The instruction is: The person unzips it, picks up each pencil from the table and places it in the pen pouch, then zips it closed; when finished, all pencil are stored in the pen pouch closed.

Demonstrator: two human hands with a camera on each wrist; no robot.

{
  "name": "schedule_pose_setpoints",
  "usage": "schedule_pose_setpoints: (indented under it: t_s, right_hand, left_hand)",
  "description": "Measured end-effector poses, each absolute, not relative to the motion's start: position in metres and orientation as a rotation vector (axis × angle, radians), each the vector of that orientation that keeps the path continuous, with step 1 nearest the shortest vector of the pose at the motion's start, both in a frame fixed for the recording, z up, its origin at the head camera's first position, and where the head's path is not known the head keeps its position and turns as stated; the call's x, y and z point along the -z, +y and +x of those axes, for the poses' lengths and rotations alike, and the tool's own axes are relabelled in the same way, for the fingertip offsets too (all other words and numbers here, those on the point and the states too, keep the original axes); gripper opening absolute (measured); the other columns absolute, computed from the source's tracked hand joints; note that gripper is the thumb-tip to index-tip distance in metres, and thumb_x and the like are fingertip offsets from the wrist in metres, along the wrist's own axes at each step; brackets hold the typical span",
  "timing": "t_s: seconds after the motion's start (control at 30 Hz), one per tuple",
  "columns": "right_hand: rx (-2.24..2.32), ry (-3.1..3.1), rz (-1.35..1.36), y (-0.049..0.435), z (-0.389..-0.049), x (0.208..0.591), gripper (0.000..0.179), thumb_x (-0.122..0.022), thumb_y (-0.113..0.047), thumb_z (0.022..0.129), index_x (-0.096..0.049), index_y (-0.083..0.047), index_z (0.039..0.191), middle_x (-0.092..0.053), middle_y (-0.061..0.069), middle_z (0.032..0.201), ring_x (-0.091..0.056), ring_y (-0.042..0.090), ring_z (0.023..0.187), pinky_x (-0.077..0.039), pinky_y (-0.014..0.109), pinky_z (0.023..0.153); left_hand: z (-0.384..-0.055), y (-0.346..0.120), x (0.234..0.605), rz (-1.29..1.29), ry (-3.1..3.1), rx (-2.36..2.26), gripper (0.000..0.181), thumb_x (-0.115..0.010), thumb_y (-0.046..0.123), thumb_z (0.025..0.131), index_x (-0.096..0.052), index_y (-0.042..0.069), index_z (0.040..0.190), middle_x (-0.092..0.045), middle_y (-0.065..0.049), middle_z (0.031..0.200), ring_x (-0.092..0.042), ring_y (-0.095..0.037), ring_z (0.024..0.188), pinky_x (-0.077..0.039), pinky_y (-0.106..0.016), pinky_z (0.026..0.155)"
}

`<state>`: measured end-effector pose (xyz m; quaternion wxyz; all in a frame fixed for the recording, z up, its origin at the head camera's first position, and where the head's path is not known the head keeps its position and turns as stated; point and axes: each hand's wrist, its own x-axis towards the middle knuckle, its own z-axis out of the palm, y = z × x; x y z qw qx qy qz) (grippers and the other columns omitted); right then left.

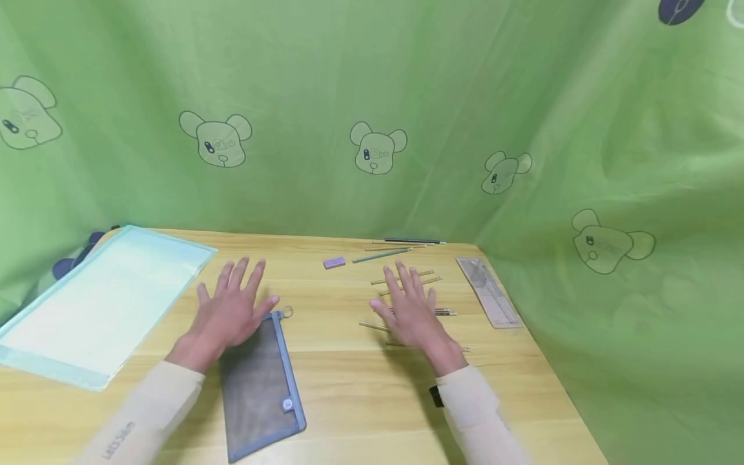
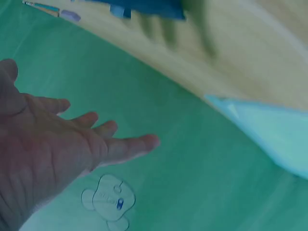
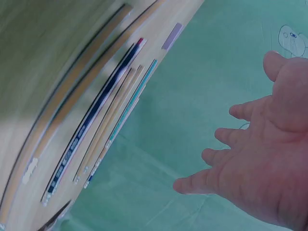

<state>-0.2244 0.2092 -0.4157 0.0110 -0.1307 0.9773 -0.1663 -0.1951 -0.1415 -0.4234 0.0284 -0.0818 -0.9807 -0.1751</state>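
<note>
With fingers spread, my left hand hovers above the top end of a grey mesh zip pouch with blue edging. My right hand, its fingers apart too, is over several pencils scattered on the table. Neither hand holds anything; in the left wrist view the left palm is bare, and in the right wrist view so is the right palm. Part of the pencils lies hidden beneath the right hand. Farther back are a purple eraser and a teal pencil.
A pale blue-edged clear folder lies at the table's left. Near the right edge sits a flat ruler-like strip. Green curtains printed with bear faces enclose the wooden table at the back and sides.
</note>
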Motion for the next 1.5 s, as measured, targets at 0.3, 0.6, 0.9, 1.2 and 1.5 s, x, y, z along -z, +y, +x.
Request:
schedule_pose_setpoints:
  t_s: [0.3, 0.6, 0.9, 1.2, 1.5]
  right_hand:
    - [0.515, 2.993, -0.490, 0.185, -0.212, 0.429, 0.078, -0.051, -0.054, 0.111, -0.021, -0.017, 0.173, -0.004, 0.011, 0.183, -0.001, 0.040, 0.169, -0.003, 0.082, 0.126]
    - [0.501, 2.930, -0.603, 0.159, -0.202, 0.444, 0.074, -0.056, -0.050, 0.109, -0.031, -0.015, 0.169, -0.016, 0.017, 0.180, -0.013, 0.046, 0.167, -0.014, 0.084, 0.124]
    - [0.774, 2.758, -0.812, 0.127, -0.198, 0.440, 0.058, -0.056, -0.043, 0.112, -0.052, -0.006, 0.156, -0.056, 0.016, 0.159, -0.056, 0.033, 0.147, -0.046, 0.054, 0.122]
    - [1.257, 2.709, -0.840, 0.106, -0.188, 0.403, 0.024, -0.063, -0.032, 0.110, -0.078, -0.013, 0.112, -0.079, 0.001, 0.105, -0.070, 0.007, 0.088, -0.058, 0.022, 0.078]
    - [1.572, 2.602, -0.584, 0.108, -0.184, 0.380, 0.013, -0.069, -0.018, 0.106, -0.077, -0.008, 0.106, -0.075, 0.011, 0.097, -0.060, 0.011, 0.081, -0.050, 0.022, 0.073]
  left_hand:
    - [-0.191, -0.132, 0.449, -0.338, -3.199, 0.550, 0.087, -0.069, 0.046, 0.104, -0.028, 0.003, 0.168, -0.029, -0.032, 0.171, -0.027, -0.057, 0.157, -0.024, -0.090, 0.114]
    - [-0.193, -0.124, 0.465, -0.384, -3.130, 0.596, 0.055, -0.088, 0.031, 0.088, -0.065, 0.001, 0.129, -0.063, -0.018, 0.121, -0.058, -0.040, 0.110, -0.054, -0.065, 0.093]
    - [-0.192, -0.119, 0.457, -0.669, -2.951, 1.137, 0.010, -0.067, 0.023, 0.107, -0.067, 0.015, 0.101, -0.061, 0.003, 0.084, -0.054, -0.011, 0.076, -0.048, -0.030, 0.072]
    - [-0.181, -0.108, 0.428, -0.839, -2.651, 1.330, 0.019, -0.056, 0.022, 0.113, -0.067, 0.012, 0.100, -0.054, 0.010, 0.076, -0.048, -0.002, 0.068, -0.045, -0.023, 0.066]
    - [-0.175, -0.097, 0.427, -0.835, -2.345, 1.220, 0.009, -0.063, 0.012, 0.108, -0.068, 0.012, 0.100, -0.053, 0.011, 0.077, -0.046, 0.001, 0.067, -0.046, -0.020, 0.060]
